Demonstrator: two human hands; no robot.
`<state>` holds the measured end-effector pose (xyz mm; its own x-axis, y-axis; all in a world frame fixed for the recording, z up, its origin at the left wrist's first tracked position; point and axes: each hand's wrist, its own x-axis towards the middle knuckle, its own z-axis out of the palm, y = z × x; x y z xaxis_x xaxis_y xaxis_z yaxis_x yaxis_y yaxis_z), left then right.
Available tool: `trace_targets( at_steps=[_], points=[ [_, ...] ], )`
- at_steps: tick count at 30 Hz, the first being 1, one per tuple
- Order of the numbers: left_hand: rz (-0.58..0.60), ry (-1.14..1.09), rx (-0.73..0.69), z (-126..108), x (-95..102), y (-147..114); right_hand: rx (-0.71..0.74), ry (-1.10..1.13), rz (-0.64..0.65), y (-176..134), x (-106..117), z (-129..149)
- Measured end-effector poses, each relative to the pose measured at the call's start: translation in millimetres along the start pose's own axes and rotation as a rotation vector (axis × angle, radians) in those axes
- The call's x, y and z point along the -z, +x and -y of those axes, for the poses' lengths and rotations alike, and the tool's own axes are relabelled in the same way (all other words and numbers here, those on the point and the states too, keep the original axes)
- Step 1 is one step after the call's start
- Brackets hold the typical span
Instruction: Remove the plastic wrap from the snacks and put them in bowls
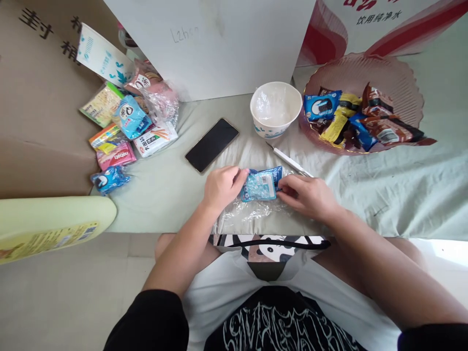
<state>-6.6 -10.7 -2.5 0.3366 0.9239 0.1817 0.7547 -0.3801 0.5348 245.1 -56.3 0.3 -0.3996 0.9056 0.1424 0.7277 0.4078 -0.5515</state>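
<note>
My left hand [224,186] is closed on the left end of a small stack of blue snack packets [260,185], thumb along its edge. The fingers of my right hand [310,196] pinch the stack's right end. A light blue packet with a barcode label lies on top, with a darker blue one partly under it. Beneath and around them spreads crinkled clear plastic wrap [243,212] on the cloth. Just behind my right hand lies a white pen-like cutter [288,158] with a metal tip.
A black phone [212,145] lies left of a white paper bowl [275,108] lined with clear plastic. At right, a pink ribbed bowl [402,80] holds several snacks. Packaged snacks [131,117] pile up at left beside a cardboard box [40,107]. A white box [226,44] stands behind.
</note>
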Motion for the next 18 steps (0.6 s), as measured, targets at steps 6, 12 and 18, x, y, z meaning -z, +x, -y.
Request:
trace_targets(
  at_steps=[6, 12, 18],
  points=[
    [0.254, 0.041, -0.113, -2.0, 10.9, -3.8, -0.071, -0.059, -0.141, -1.1, -1.0, -1.5],
    [0.242, -0.034, -0.109, 0.8, 9.4, -5.6, 0.139, -0.146, -0.306, 0.4, -1.9, 10.0],
    [0.019, -0.198, -0.054, -1.1, 6.7, 0.9, 0.424, -0.067, -0.197, -2.7, -9.2, 22.1]
  ],
)
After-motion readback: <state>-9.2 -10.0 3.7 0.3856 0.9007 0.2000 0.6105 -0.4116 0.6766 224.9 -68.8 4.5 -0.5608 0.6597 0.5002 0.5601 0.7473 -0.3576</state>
